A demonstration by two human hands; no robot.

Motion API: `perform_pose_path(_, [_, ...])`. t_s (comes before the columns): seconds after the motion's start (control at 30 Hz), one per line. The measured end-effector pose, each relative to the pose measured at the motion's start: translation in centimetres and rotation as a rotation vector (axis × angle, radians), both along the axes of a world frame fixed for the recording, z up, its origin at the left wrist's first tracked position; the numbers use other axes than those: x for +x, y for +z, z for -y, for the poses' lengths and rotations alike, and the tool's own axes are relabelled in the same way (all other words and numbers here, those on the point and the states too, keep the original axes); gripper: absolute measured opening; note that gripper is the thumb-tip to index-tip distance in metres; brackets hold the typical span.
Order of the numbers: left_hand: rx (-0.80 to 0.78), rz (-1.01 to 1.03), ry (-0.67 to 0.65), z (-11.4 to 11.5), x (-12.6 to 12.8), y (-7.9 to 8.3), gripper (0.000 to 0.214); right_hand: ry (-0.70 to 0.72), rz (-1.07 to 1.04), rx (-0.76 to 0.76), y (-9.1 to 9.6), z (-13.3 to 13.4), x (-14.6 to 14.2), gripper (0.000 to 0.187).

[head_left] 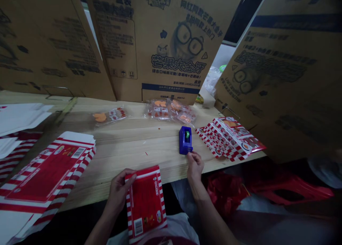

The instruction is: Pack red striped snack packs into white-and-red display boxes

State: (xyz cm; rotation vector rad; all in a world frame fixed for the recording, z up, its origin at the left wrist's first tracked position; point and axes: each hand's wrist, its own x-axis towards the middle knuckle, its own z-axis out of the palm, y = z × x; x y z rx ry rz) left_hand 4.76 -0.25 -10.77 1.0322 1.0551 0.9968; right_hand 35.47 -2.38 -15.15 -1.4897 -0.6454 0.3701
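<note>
My left hand (120,188) grips the upper left edge of a red box (145,198) with striped sides and a barcode, thumb on its face. The box is tilted at the table's front edge, over my lap. Beyond it, a blue tape dispenser (182,142) with a green roll (187,135) stands on the table. My right hand (195,163) is closed in a pinch at the dispenser's near, cutting end. Its fingertips meet where the tape comes off, though the strip itself is too small to see clearly.
Flat striped red cartons (45,173) are stacked at left, near white sheets (21,116). Clear packets with orange pieces (160,109) lie at the back. Red checked packages (227,138) sit at right. Large cardboard boxes (165,42) wall the far side. A red stool (296,188) stands below right.
</note>
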Motion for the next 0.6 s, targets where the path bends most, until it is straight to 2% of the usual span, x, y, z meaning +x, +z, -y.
perform_pose_path(0.2, [0.031, -0.004, -0.005, -0.3, 0.6, 0.4, 0.023, -0.104, -0.069, -0.036, -0.8, 0.1, -0.1, 0.031])
perform_pose_path(0.3, [0.091, -0.023, -0.018, -1.3, 0.5, 1.4, 0.021, -0.054, -0.112, -0.060, -0.2, 0.9, -0.2, 0.030])
perform_pose_path(0.37, [0.126, -0.050, -0.059, -2.3, 0.4, 2.4, 0.020, 0.040, -0.153, -0.085, 1.0, 1.6, -0.8, 0.030])
perform_pose_path(0.4, [0.134, -0.062, -0.091, -2.8, 0.3, 2.9, 0.021, 0.133, -0.175, -0.105, 1.9, 1.8, -1.1, 0.030])
perform_pose_path(0.47, [0.134, -0.072, -0.176, -3.6, 0.3, 3.7, 0.022, 0.415, -0.174, -0.157, 4.3, 1.5, -2.0, 0.030])
perform_pose_path(0.6, [0.125, -0.067, -0.326, -3.9, 1.1, 4.2, 0.024, 1.148, 0.072, -0.243, 9.8, -2.0, -4.2, 0.031])
